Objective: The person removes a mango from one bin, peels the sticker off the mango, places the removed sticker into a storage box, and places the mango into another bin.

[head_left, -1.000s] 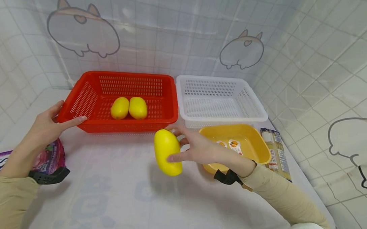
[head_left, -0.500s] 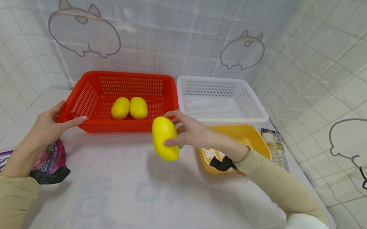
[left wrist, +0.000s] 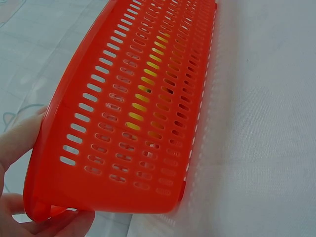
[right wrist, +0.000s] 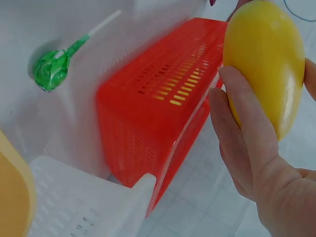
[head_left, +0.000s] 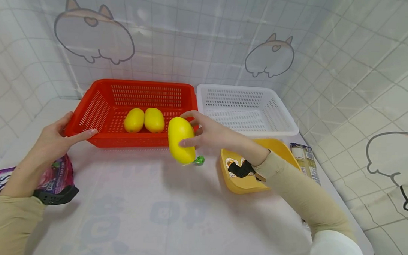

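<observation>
My right hand grips a yellow mango in front of the red basket's right end, held above the table. In the right wrist view the fingers wrap round the mango, with the basket's wall close beyond. My left hand holds the basket by its near left corner, thumb on the rim. The left wrist view has its fingers on both sides of the rim. Two more yellow mangoes, a left one and a right one, lie side by side in the basket.
A green-wrapped lollipop lies on the table below the held mango. To the right stand a white basket and a yellow tub, partly under my forearm. A packet lies beyond the tub; a purple pouch lies by my left wrist.
My right hand has carried the mango forward and slightly left, up to the red basket's front edge. The lollipop has come into sight below it. My left hand stays on the basket.
</observation>
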A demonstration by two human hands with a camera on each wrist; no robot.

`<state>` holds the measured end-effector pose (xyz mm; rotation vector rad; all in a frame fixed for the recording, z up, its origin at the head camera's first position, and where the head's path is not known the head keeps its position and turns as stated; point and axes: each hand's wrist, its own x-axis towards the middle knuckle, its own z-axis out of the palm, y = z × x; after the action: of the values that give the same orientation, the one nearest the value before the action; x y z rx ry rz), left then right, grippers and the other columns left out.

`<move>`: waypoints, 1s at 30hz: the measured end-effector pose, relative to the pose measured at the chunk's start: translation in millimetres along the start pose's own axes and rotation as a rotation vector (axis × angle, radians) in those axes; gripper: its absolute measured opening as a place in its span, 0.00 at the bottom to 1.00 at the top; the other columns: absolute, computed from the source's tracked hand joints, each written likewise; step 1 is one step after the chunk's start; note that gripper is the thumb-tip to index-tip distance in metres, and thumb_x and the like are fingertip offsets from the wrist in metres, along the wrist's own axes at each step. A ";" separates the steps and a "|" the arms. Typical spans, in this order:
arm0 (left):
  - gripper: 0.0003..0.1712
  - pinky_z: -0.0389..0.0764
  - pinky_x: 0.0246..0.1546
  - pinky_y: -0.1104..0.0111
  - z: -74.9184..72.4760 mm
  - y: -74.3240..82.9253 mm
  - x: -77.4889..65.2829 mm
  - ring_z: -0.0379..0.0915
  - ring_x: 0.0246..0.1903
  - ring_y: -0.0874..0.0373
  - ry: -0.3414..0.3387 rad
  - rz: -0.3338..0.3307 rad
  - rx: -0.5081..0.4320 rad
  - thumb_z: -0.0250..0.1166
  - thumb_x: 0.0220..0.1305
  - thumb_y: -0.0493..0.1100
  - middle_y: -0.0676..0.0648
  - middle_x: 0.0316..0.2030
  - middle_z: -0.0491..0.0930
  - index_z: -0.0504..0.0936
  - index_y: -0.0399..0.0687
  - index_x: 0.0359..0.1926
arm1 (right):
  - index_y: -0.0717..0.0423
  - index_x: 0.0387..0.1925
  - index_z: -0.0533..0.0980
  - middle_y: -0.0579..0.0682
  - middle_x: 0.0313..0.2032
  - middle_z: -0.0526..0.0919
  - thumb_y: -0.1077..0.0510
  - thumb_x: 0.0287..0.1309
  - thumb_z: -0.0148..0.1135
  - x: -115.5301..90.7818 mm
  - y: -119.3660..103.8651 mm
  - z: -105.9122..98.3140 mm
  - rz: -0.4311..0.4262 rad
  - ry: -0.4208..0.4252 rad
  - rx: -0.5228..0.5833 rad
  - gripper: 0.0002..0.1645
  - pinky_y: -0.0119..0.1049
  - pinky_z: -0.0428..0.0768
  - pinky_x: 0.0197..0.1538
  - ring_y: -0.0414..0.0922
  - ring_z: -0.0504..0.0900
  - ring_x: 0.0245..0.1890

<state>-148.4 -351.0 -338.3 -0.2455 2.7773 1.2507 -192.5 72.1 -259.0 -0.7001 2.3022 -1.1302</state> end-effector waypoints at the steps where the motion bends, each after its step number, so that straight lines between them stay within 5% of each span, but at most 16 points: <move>1: 0.63 0.79 0.45 0.44 -0.3 -0.1 0.3 0.47 0.66 0.26 -0.001 0.000 0.004 0.58 0.65 0.70 0.26 0.76 0.42 0.22 0.53 0.76 | 0.42 0.69 0.61 0.51 0.58 0.72 0.52 0.55 0.75 2.0 -0.3 -1.2 -0.006 -0.001 0.006 0.45 0.40 0.86 0.46 0.51 0.80 0.54; 4: 0.63 0.81 0.40 0.53 -0.6 0.1 0.7 0.48 0.66 0.26 0.000 -0.001 0.012 0.58 0.64 0.71 0.26 0.75 0.44 0.22 0.53 0.77 | 0.44 0.69 0.61 0.53 0.59 0.72 0.54 0.56 0.74 7.8 -2.4 -4.3 -0.013 -0.010 0.031 0.44 0.41 0.87 0.46 0.52 0.80 0.53; 9: 0.64 0.79 0.45 0.43 0.2 0.3 0.3 0.48 0.66 0.26 0.006 -0.001 0.012 0.58 0.64 0.71 0.25 0.75 0.43 0.23 0.53 0.77 | 0.45 0.70 0.60 0.52 0.60 0.72 0.53 0.57 0.73 16.0 -7.0 -8.8 0.003 -0.022 0.033 0.44 0.39 0.87 0.46 0.50 0.82 0.50; 23: 0.64 0.78 0.37 0.63 -0.1 1.5 -1.6 0.49 0.66 0.26 0.008 0.000 0.014 0.58 0.64 0.71 0.25 0.75 0.45 0.23 0.53 0.77 | 0.46 0.70 0.60 0.54 0.58 0.73 0.51 0.57 0.73 41.6 -16.3 -20.9 -0.003 0.005 -0.004 0.44 0.37 0.87 0.44 0.49 0.85 0.46; 30: 0.64 0.78 0.45 0.43 0.2 2.3 -2.5 0.47 0.66 0.26 0.004 -0.006 0.007 0.58 0.63 0.72 0.25 0.75 0.44 0.23 0.54 0.77 | 0.48 0.69 0.61 0.55 0.58 0.72 0.52 0.57 0.73 56.8 -18.4 -27.0 0.012 0.019 -0.004 0.43 0.36 0.87 0.44 0.50 0.83 0.48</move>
<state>-146.3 -349.1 -336.3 -0.2566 2.7818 1.2406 -247.6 42.2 -240.1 -0.6787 2.3220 -1.1319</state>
